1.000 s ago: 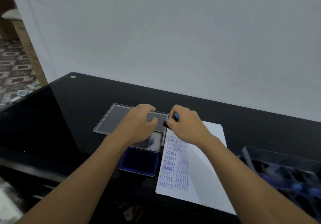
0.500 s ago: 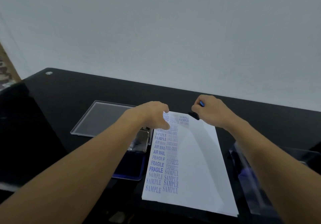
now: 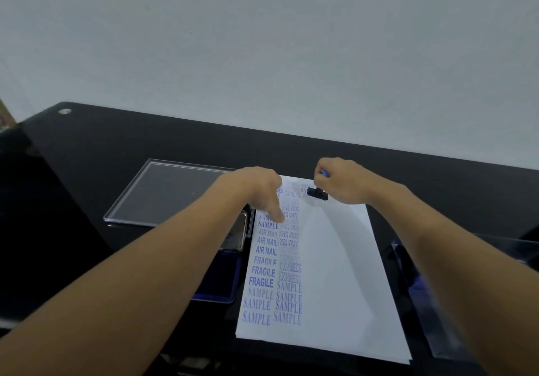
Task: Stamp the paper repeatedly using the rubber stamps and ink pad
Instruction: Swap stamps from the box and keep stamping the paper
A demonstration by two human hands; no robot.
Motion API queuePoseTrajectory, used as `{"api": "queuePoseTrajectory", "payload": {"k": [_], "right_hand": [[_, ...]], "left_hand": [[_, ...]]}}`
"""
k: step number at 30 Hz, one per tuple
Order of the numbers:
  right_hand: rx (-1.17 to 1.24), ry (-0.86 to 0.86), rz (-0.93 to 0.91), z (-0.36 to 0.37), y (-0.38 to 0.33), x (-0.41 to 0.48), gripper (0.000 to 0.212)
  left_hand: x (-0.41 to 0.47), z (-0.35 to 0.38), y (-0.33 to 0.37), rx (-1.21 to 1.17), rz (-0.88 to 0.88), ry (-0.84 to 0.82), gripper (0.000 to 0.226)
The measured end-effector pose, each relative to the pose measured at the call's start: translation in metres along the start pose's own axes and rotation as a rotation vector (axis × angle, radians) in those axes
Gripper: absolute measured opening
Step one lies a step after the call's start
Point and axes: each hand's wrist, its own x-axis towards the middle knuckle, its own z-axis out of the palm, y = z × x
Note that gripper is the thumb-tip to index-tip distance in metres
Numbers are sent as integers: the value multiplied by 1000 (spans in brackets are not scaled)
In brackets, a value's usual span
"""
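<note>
Right hand (image 3: 344, 183): we pinch the stamp (image 3: 317, 193) on the paper (image 3: 335, 259) near its top edge; left hand (image 3: 259, 192), uncurled, presses the paper.

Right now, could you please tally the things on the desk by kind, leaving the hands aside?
Paper: 1
Rubber stamp: 1
Ink pad: 1
Clear lid: 1
Clear box: 1
Total: 5
</note>
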Motion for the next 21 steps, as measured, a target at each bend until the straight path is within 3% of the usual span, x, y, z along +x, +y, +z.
{"api": "queuePoseTrajectory", "payload": {"k": [21], "right_hand": [[-120, -50, -26, 16, -2, 17, 15]], "left_hand": [[2, -1, 2, 93, -18, -1, 77]]}}
